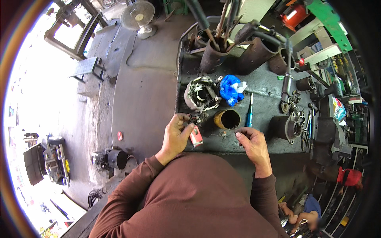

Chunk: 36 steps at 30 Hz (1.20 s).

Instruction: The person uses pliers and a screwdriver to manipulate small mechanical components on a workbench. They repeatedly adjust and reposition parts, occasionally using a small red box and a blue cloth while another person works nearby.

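Note:
My left hand (176, 137) grips a small dark metal part (197, 119) at the bench's front left, just above a red and white small box (196, 137). My right hand (254, 148) is pinched near a yellowish open cylinder (227, 119); what is between its fingertips is too small to make out. Behind my hands sit a silver round metal housing (194, 95) and crumpled blue plastic (229, 91). A blue-handled screwdriver (249, 119) lies right of the cylinder, and a dark flanged housing (279, 127) stands farther right.
Tool-filled metal tubes (254, 55) stand along the back of the dark bench (270, 103). A fan (137, 18), a low metal stand (85, 67) and a motor (115, 158) are on the left. A person in blue (311, 208) is at lower right.

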### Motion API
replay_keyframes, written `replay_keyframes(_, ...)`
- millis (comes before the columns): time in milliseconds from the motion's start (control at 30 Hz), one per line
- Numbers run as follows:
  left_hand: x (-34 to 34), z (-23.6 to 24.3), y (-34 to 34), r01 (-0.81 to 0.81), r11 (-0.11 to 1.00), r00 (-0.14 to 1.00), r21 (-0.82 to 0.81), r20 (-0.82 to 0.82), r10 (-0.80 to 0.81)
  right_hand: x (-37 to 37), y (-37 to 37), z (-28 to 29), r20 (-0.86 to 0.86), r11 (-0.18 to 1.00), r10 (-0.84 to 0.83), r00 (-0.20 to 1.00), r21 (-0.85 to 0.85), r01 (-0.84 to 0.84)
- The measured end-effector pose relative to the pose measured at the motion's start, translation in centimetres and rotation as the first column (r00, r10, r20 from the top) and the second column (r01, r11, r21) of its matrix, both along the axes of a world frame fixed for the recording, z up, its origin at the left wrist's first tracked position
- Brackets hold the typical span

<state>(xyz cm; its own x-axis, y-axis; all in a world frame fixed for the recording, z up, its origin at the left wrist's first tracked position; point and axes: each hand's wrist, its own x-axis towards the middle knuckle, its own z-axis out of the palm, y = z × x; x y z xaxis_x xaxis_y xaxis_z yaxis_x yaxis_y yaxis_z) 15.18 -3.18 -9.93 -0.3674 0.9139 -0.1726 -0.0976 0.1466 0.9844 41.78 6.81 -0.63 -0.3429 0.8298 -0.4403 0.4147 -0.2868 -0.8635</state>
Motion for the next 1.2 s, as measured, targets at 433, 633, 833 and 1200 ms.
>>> replay_keyframes(433,0.1,0.0,0.7,0.023,0.997,0.992,0.080,0.121,-0.033,-2.9,7.2,9.8,0.186,0.818,0.063,0.980,0.553,-0.158)
replay_keyframes(633,-0.9,0.4,0.4,0.035,0.999,0.991,0.022,0.127,-0.037,-6.7,17.3,13.9,0.363,0.021,-0.219,0.906,0.930,-0.368)
replay_keyframes(833,-1.1,1.3,0.7,0.043,0.999,0.993,0.020,0.111,-0.045,-11.6,31.7,16.6,0.817,0.069,-0.086,0.570,0.575,-0.815)
replay_keyframes(1200,-3.9,1.7,0.8,-0.015,1.000,0.970,-0.020,0.241,0.020,-16.7,36.7,14.3,0.900,0.210,0.229,0.372,0.327,-0.921)
